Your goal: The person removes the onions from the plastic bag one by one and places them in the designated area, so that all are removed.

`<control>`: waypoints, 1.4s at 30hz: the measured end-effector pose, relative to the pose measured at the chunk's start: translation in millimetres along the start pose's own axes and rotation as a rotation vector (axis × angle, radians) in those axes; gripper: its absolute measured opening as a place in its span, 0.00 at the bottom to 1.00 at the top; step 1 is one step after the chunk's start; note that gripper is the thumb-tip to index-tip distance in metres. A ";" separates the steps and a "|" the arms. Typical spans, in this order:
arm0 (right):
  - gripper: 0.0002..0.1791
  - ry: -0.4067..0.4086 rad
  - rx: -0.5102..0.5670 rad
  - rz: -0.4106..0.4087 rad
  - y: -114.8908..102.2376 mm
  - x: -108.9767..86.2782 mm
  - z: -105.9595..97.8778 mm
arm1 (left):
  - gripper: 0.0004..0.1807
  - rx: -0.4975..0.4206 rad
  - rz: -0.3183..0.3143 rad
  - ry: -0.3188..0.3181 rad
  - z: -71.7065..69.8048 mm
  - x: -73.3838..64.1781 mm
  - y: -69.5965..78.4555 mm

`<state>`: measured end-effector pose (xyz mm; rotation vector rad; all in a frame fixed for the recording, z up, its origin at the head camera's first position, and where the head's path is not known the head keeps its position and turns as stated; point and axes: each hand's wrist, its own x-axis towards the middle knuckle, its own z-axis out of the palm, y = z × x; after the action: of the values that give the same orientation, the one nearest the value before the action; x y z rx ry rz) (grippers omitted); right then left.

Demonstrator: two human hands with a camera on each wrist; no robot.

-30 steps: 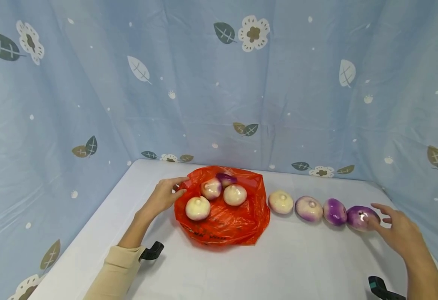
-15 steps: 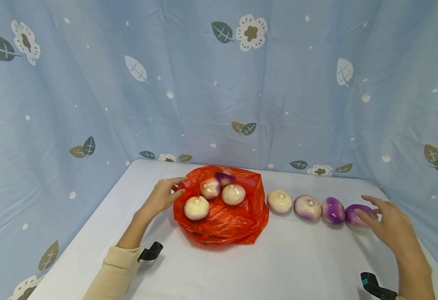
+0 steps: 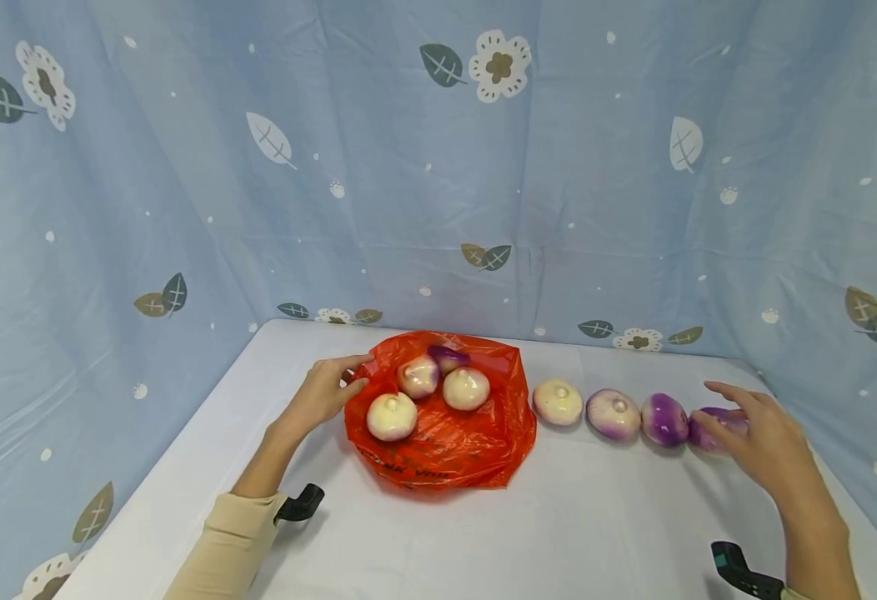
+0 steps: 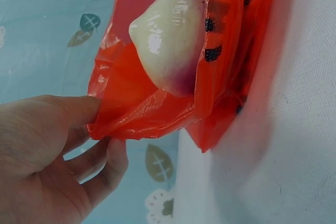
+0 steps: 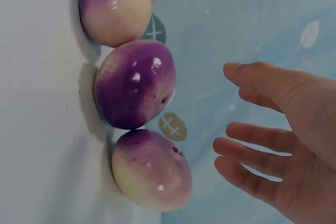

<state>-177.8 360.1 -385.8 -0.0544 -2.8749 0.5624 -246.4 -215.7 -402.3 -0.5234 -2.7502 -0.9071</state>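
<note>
My left hand (image 3: 321, 393) pinches the left edge of a red plastic bag (image 3: 476, 446) between thumb and fingers; the left wrist view shows the film (image 4: 123, 103) at the fingertips. On the opened bag lie several glossy purple-and-white onions, among them a pale onion (image 3: 392, 417) at the front. Right of the bag, more onions stand in a row, from a pale onion (image 3: 557, 402) to a purple onion (image 3: 716, 429) at the far end. Over that last onion hovers my right hand (image 3: 769, 442), fingers spread and holding nothing. In the right wrist view its fingertips are apart from the end onion (image 5: 152, 171).
A white table (image 3: 558, 533) carries everything. Behind it and along both sides hangs a blue curtain (image 3: 378, 208) with leaves and flowers. Black wrist mounts stick out by the left sleeve (image 3: 302, 504) and the right forearm (image 3: 742, 571).
My right hand has moved left, from beside the end onion to over the purple ones. The left hand keeps its pinch on the bag, and the onions have stayed in place.
</note>
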 end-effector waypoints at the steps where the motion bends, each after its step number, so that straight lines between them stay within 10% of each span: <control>1: 0.37 -0.002 0.000 0.002 -0.9 0.0 -0.5 | 0.22 -0.001 0.001 0.000 -0.2 0.0 -0.1; 42: 0.27 0.068 0.058 -0.298 -57.5 3.6 34.2 | 0.22 -0.016 -0.013 -0.001 -3.3 -1.8 3.3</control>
<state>-188.3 294.5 -394.5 0.3498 -2.7263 0.5707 -243.2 -215.7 -398.5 -0.5096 -2.7521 -0.9320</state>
